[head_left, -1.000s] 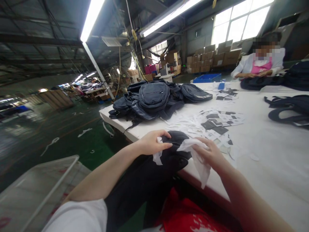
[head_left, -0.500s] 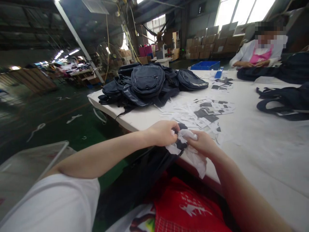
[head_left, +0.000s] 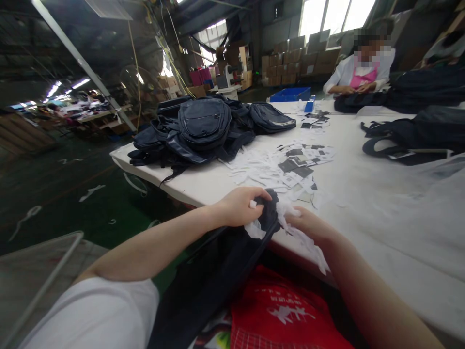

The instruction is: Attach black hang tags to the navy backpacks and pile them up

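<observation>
A dark backpack (head_left: 225, 261) hangs over the near edge of the white table (head_left: 381, 228), partly in my lap. My left hand (head_left: 241, 206) is closed on its upper edge together with a bit of white tissue paper (head_left: 301, 237). My right hand (head_left: 308, 224) is closed on the same crumpled tissue paper, right against the bag's opening; its fingertips are hidden behind the paper and the bag. The two hands almost touch.
A pile of dark backpacks (head_left: 203, 131) lies at the table's far left. Several white and black paper tags (head_left: 286, 165) are scattered mid-table. More bags (head_left: 410, 135) lie at right. Another person (head_left: 359, 68) sits at the far end by a blue bin (head_left: 290, 93). A wire-framed bin (head_left: 32, 276) stands at lower left.
Both hands have drawn closer together at the bag's opening and the tissue paper has bunched up between them. The head camera has tilted down and shifted right.
</observation>
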### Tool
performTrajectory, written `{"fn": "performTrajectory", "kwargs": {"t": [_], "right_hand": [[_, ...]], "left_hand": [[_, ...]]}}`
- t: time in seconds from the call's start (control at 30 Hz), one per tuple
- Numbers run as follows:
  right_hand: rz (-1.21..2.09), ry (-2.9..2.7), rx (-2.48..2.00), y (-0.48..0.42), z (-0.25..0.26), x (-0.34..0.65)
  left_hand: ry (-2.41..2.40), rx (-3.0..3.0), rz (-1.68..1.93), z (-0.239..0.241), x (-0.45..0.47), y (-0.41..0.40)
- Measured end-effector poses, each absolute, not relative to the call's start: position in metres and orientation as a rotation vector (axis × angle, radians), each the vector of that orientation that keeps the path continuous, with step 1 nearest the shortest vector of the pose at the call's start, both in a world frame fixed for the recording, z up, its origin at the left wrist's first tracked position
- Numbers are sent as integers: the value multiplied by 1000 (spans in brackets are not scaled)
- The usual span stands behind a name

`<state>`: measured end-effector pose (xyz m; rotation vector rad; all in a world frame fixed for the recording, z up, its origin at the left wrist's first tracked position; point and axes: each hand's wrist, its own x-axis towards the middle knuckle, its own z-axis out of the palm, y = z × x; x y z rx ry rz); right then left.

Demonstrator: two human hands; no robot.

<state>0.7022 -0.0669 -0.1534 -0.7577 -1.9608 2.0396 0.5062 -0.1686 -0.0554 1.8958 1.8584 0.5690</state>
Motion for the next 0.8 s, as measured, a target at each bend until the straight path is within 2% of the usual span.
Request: {"fn": "performTrajectory", "kwargs": {"t": [0.17,0.37,0.57,0.7,0.8], "right_hand": [[1893,-1854,-856,-76,-139,699],[1263,-2061,-831,-76,-102,688],[1483,-1949,-874,-63,-75,666],[1194,-2225,-641,-101,-54,654],[967,-2550,-233,-163,-60,645]], "left_hand": [[1884,1760,690,-59,500,-163],[1942,1354,916,-53,488,-139],[1865,1176,1145,-58,478,-118],[1807,1131,1198,-65,473,-107],[1807,1014,1246,-68,466,-100]]}}
